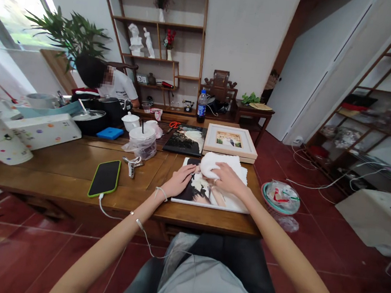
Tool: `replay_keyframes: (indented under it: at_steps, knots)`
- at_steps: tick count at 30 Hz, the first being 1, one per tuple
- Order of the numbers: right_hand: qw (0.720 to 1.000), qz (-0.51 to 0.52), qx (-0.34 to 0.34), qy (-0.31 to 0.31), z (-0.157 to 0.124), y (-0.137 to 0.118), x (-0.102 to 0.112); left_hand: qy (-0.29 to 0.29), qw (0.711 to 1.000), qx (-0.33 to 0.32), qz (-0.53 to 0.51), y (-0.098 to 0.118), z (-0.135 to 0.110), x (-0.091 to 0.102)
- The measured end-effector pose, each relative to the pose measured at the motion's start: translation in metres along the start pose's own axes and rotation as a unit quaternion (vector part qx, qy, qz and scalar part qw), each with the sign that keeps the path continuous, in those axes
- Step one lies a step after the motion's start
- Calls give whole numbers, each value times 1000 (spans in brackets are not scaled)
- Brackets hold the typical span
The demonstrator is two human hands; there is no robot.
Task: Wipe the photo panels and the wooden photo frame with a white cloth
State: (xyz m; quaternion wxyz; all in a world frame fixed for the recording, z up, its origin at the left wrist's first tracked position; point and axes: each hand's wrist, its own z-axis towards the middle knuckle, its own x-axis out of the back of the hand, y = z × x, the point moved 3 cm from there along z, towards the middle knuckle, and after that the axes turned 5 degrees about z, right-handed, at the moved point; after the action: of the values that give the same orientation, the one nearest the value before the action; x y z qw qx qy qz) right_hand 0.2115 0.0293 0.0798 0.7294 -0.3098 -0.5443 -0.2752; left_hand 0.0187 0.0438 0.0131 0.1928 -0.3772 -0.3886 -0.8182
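Observation:
A photo print (200, 188) lies flat on the wooden table (70, 168) in front of me. My left hand (179, 181) rests flat on its left edge, fingers stretched out. My right hand (226, 178) presses a white cloth (212, 163) onto the print's upper part, fingers closed over the cloth. Just beyond lie a darker print (185, 140) and a framed picture (230, 141).
A phone in a green case (105, 178) with a cable lies left of the print, a metal clip (131, 163) beside it. A lidded cup in a bag (142, 142), scissors (174, 125), a bottle (201, 106) and pots stand farther back. Another person (112, 82) sits at the far left. A bin (280, 197) is on the floor right.

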Motion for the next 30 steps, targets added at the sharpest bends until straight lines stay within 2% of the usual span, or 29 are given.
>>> replay_keyframes:
  at_steps: [3,7,13,16,19,23,27,30]
  knots:
    - [999,-11,-30,6,15,12,-3,-1,1000,0,3,1,0,1]
    - [999,-15,-44,15,10,2,-11,-2,1000,-6,5,1,0,1]
    - [999,-31,-10,-3,-39,-50,-16,-7,1000,11,6,0,-1,0]
    - [999,-12,19,-35,-68,-76,-8,-4,1000,8,6,0,-1,0]
    - [996,18,45,-72,-87,-89,4,0,1000,0,4,1,0,0]
    - [992,67,65,-90,-88,-78,16,4,1000,-4,3,0,0,-1]
    - [989,98,73,-77,-70,-46,14,5,1000,-2,1,-2,0,-3]
    - [995,83,38,-41,-51,-19,7,8,1000,3,0,-3,0,-3]
